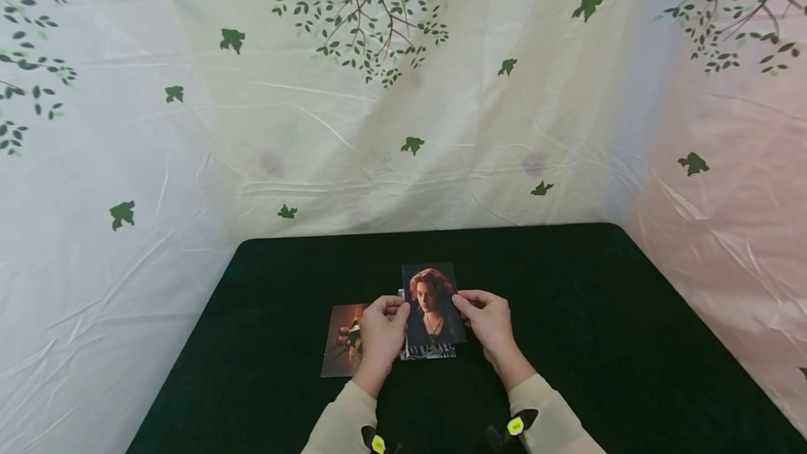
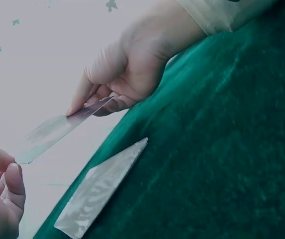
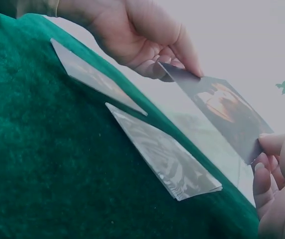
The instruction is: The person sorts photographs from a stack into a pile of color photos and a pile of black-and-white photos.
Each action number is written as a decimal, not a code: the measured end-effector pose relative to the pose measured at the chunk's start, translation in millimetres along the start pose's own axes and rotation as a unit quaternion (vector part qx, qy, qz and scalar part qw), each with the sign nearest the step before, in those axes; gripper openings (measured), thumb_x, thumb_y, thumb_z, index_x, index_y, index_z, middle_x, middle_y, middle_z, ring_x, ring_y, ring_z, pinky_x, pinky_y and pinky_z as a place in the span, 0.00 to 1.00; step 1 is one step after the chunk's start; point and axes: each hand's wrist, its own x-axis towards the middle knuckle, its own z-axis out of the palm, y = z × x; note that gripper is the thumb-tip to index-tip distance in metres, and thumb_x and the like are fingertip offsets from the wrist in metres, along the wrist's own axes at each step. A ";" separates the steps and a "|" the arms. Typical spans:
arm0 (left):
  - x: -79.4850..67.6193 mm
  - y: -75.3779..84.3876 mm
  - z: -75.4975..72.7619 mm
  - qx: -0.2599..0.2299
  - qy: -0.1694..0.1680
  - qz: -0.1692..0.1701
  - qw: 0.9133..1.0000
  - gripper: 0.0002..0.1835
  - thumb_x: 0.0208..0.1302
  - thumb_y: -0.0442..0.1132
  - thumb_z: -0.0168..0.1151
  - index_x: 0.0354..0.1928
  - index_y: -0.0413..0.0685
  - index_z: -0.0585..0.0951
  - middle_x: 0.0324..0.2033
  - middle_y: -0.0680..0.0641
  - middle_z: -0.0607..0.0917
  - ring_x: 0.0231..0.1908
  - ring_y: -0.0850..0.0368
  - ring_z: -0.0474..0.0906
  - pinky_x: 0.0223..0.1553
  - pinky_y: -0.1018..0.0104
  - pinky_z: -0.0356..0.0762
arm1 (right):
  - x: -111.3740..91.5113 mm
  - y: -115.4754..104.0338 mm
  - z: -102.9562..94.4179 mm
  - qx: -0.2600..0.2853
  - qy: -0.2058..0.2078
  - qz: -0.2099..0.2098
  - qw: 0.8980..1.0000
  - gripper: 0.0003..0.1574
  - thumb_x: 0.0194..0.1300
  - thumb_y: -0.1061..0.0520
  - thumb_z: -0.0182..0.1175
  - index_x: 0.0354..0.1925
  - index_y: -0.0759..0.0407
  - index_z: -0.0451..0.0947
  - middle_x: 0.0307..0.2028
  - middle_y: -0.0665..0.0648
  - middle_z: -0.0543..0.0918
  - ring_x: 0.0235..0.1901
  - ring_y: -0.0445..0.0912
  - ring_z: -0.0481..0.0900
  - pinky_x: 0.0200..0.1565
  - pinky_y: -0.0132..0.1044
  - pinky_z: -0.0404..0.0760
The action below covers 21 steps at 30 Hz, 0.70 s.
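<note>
A glossy photo print (image 1: pixel 432 303) of a red-haired person is held up by both hands. My left hand (image 1: pixel 382 338) pinches its left edge between thumb and fingers. At the opposite edge, my right hand (image 1: pixel 492 324) pinches it the same way. In the right wrist view the print (image 3: pixel 222 107) is raised and tilted above the table. Below it lies a small stack of prints (image 3: pixel 164 157), its top one patterned in black and white stripes. A second photo print (image 1: pixel 339 352), in orange-brown tones, lies left of the stack, partly hidden by my left hand.
A dark green velvety cloth (image 1: pixel 265 286) covers the table. Behind and at both sides hangs a pale fabric backdrop (image 1: pixel 340 160) printed with leafy branches and green bird shapes. Each wrist carries a dark strap with a yellow tag (image 1: pixel 515 426).
</note>
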 end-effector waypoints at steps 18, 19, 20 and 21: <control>9.0 14.6 -25.1 -0.114 -0.056 -0.080 0.989 0.09 0.63 0.39 0.65 0.42 0.43 0.83 0.32 0.44 0.81 0.25 0.57 0.77 0.26 0.68 0.79 | -13.8 -15.6 12.6 0.000 0.000 -0.053 0.999 0.13 0.60 0.49 0.68 0.39 0.55 0.85 0.33 0.56 0.84 0.29 0.49 0.80 0.31 0.39 0.81; 8.4 13.6 -27.6 -0.120 -0.063 -0.090 0.987 0.09 0.63 0.39 0.65 0.43 0.42 0.83 0.33 0.44 0.81 0.26 0.57 0.76 0.26 0.68 0.78 | -16.5 -14.0 14.1 -0.006 -0.001 -0.057 0.998 0.12 0.60 0.50 0.67 0.39 0.55 0.85 0.32 0.56 0.84 0.29 0.49 0.80 0.30 0.38 0.81; 7.7 12.6 -30.0 -0.125 -0.071 -0.100 0.984 0.09 0.63 0.39 0.65 0.43 0.43 0.82 0.33 0.44 0.81 0.26 0.57 0.76 0.27 0.68 0.78 | -19.3 -12.3 15.4 -0.013 -0.001 -0.062 0.998 0.11 0.61 0.50 0.67 0.39 0.55 0.85 0.31 0.56 0.84 0.28 0.48 0.81 0.29 0.38 0.81; 6.8 11.1 -32.4 -0.127 -0.078 -0.107 0.983 0.10 0.64 0.39 0.64 0.44 0.42 0.82 0.33 0.44 0.81 0.26 0.57 0.76 0.26 0.68 0.78 | -22.0 -10.3 16.5 -0.023 -0.001 -0.066 0.998 0.10 0.61 0.50 0.66 0.39 0.54 0.85 0.30 0.55 0.84 0.27 0.48 0.80 0.29 0.38 0.81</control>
